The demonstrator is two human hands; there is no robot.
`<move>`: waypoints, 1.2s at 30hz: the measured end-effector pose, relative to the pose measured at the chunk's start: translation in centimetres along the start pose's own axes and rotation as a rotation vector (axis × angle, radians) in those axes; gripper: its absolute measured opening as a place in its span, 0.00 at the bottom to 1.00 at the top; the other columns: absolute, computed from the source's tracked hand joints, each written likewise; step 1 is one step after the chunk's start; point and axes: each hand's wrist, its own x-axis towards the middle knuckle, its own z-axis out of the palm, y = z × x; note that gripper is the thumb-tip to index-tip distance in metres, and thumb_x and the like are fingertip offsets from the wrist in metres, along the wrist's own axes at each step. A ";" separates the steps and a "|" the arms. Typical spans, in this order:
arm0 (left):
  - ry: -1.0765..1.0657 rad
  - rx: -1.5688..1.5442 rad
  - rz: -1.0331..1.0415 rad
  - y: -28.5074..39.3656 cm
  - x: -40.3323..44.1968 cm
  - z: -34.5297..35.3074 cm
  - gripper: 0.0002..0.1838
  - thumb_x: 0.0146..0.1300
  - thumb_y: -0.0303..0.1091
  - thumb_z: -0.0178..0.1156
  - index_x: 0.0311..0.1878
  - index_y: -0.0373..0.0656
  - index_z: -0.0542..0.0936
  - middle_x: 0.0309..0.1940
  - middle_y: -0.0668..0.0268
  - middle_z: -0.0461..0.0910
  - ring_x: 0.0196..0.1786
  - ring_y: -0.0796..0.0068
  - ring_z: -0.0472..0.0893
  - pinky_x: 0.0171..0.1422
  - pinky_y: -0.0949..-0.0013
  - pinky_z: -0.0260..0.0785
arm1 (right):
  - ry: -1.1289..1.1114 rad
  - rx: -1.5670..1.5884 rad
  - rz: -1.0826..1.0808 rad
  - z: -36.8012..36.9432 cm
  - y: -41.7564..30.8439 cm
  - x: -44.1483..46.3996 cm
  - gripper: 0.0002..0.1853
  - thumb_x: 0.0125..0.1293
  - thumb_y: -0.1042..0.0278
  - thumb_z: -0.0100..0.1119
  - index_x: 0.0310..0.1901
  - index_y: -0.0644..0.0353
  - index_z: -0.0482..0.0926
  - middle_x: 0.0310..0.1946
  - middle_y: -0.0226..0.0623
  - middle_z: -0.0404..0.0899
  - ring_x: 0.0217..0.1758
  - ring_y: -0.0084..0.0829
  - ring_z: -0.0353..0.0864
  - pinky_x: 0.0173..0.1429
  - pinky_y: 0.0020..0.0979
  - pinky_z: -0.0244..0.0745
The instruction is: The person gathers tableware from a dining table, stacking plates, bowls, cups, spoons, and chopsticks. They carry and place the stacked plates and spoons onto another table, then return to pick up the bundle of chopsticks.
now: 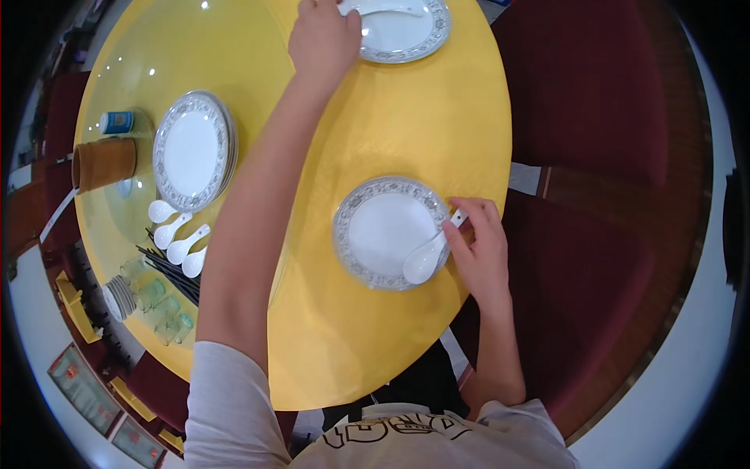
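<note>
Ideally, the right hand (481, 248), pinching the spoon (425, 263) by its handle, avoids clinking the near plate (379, 227); whether the left hand (325, 37) grips anything, I cannot tell.

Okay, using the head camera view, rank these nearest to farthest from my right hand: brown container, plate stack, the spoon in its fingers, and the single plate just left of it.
From your right hand:
1. Spoon: in its fingers.
2. Single plate: just left.
3. Plate stack: farther left, past your left forearm.
4. Brown container: left of the stack.
</note>
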 end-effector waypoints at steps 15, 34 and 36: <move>-0.064 0.081 -0.105 -2.7 3.1 0.7 0.16 0.63 0.44 0.60 0.39 0.40 0.85 0.34 0.55 0.85 0.40 0.54 0.84 0.47 0.55 0.75 | -0.068 0.504 0.360 -2.8 2.8 0.2 0.10 0.58 0.85 0.65 0.42 0.67 0.79 0.31 0.28 0.78 0.33 0.16 0.77 0.39 0.19 0.73; -0.190 -0.837 -0.957 -12.0 -30.8 -25.3 0.10 0.66 0.28 0.63 0.46 0.31 0.84 0.35 0.62 0.86 0.34 0.77 0.84 0.33 0.76 0.77 | 0.027 0.859 0.214 12.2 -10.3 -8.3 0.07 0.61 0.85 0.63 0.40 0.67 0.78 0.31 0.38 0.80 0.30 0.24 0.78 0.38 0.24 0.75; -0.168 -0.884 -0.989 -13.3 -32.2 -26.9 0.10 0.66 0.28 0.63 0.46 0.31 0.83 0.35 0.62 0.86 0.34 0.77 0.84 0.33 0.76 0.77 | -0.001 0.823 0.228 14.1 -11.8 -9.1 0.08 0.60 0.84 0.65 0.40 0.67 0.78 0.29 0.37 0.80 0.29 0.24 0.78 0.38 0.23 0.75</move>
